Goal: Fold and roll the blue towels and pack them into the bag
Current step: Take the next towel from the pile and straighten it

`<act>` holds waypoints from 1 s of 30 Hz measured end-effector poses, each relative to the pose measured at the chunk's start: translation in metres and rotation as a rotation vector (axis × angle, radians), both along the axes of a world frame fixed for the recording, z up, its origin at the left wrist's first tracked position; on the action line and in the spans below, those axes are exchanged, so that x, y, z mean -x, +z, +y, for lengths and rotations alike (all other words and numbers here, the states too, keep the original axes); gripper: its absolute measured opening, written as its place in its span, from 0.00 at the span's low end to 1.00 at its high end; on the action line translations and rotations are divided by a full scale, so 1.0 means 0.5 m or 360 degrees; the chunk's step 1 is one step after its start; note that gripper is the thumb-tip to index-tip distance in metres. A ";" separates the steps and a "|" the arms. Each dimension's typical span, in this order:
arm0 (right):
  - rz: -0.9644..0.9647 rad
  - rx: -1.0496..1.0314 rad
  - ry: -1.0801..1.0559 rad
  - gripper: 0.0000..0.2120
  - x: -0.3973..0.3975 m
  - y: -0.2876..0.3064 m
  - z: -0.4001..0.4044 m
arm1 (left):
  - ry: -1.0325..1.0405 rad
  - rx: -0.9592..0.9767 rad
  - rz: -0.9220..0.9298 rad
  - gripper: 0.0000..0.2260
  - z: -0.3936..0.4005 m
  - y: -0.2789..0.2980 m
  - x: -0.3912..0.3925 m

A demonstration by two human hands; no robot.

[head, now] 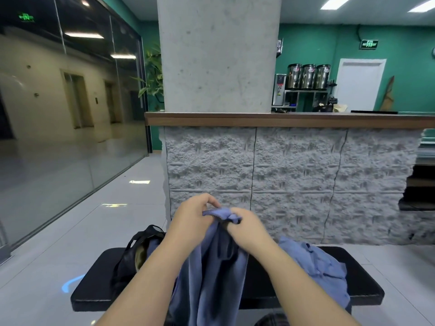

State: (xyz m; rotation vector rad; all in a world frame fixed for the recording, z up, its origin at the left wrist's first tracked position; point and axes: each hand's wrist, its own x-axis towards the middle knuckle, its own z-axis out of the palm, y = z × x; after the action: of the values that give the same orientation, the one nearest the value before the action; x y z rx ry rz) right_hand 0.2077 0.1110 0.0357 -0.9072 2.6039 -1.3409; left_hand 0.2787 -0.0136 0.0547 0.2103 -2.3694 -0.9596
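While the left hand (191,216) and right hand (244,228) grip the towel (211,274), it hides the table (367,278) middle; the bag (131,257) sits near its left edge.

Black bench (362,267) on grey tiled floor (58,243); stone-faced counter (294,175), concrete pillar (219,55), three steel urns (308,76) behind

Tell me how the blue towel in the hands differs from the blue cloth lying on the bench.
The held towel hangs down in long folds, its top edge pinched by the left hand and right hand. The towel pile lies crumpled on the black bench, untouched. The held towel is raised in front of the person; the pile sits to the right. Both are the same blue, and neither is folded or rolled yet.
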 end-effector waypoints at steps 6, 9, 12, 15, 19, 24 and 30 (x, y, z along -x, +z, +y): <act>-0.0368 0.0471 -0.0107 0.09 -0.004 0.079 0.005 | 0.0024 0.0078 0.0039 0.08 -0.017 -0.029 -0.010; -0.0572 0.0668 -0.0199 0.11 0.008 0.104 0.014 | 0.0066 -0.0038 -0.0145 0.11 -0.022 -0.065 -0.010; -0.0793 0.1023 -0.0207 0.09 0.015 0.125 0.040 | 0.0064 -0.0097 -0.0308 0.13 -0.034 -0.106 -0.002; -0.0825 0.1260 -0.0263 0.09 0.025 0.145 0.055 | 0.0082 -0.0168 -0.0420 0.13 -0.052 -0.145 0.005; -0.0801 0.1321 -0.0406 0.09 0.047 0.135 0.066 | 0.0175 -0.0266 -0.0717 0.13 -0.078 -0.200 0.006; -0.0853 0.0898 -0.0629 0.14 0.061 0.107 0.058 | 0.0231 -0.0434 -0.0717 0.14 -0.069 -0.188 0.008; -0.0651 0.0705 -0.0552 0.16 0.037 -0.001 0.034 | -0.0063 -0.0986 -0.0057 0.12 -0.010 -0.072 -0.016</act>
State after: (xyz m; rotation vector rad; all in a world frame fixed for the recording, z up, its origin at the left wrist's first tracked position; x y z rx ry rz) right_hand 0.1893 0.1282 0.0352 -0.1641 2.2478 -1.9913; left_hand 0.2868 -0.0185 0.0187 0.4153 -2.0431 -1.6987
